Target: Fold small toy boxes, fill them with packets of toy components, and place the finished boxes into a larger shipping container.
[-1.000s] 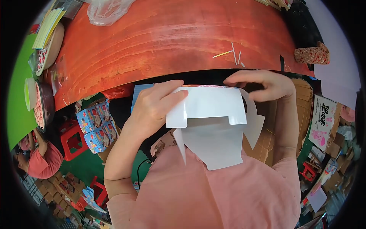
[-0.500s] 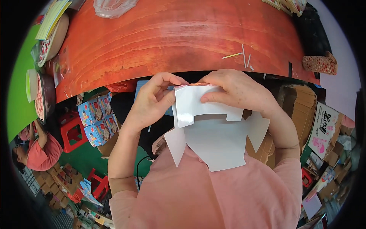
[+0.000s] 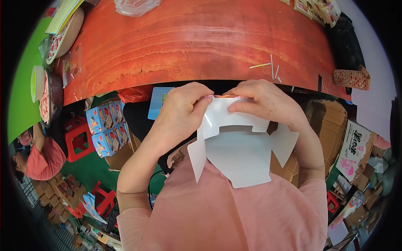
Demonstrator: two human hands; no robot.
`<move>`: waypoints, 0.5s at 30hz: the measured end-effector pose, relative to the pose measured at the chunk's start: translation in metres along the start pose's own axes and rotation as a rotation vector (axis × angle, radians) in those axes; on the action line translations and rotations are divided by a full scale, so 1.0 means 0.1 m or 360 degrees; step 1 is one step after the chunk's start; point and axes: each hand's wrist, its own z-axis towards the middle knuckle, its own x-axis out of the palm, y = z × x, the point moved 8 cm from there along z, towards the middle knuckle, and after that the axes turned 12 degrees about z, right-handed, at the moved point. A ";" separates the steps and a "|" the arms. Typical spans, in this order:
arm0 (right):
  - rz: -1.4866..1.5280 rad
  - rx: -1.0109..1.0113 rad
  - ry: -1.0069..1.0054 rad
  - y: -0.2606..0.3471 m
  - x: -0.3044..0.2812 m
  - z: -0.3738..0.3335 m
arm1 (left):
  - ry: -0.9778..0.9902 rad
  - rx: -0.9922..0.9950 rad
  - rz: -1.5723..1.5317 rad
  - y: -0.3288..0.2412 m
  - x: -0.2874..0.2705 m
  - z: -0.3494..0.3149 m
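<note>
A white cardboard box blank (image 3: pixel 238 150), with folded panels and side flaps spread out, hangs in front of my chest just below the table's edge. My left hand (image 3: pixel 186 104) pinches its upper left corner between thumb and fingers. At the upper right, my right hand (image 3: pixel 264 100) grips the same edge, thumb on the white inner face and fingers behind it. A thin strip of coloured print shows along the top edge between the hands. The rest of the outer face is turned away from view.
Beyond my hands lies a red wooden table (image 3: pixel 188 46) with thin sticks (image 3: pixel 272 67) and a clear plastic bag (image 3: pixel 136 6). Blue printed boxes (image 3: pixel 106 125) and a red stool (image 3: pixel 77 140) stand at left, near another person (image 3: pixel 46 159). An open carton (image 3: pixel 331 125) is at right.
My left hand has shifted right along the box blank's top edge, and its thumb now presses on the corner. The blank's left panel has turned inward. My right hand keeps its grip.
</note>
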 end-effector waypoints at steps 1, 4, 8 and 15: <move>-0.0013 -0.0015 -0.0005 0.00 0.01 0.02 | -0.0060 0.0051 0.0104 -0.02 -0.03 0.00; -0.0042 -0.0043 -0.0057 -0.04 0.01 0.02 | -0.0134 0.0099 0.0150 -0.07 -0.05 0.02; -0.0067 -0.0081 -0.0073 -0.06 -0.04 0.04 | -0.0292 0.0232 0.0248 -0.19 -0.02 0.07; -0.0236 0.0110 0.0034 -0.11 -0.22 -0.07 | -0.0095 -0.0003 0.0247 -0.06 0.05 0.20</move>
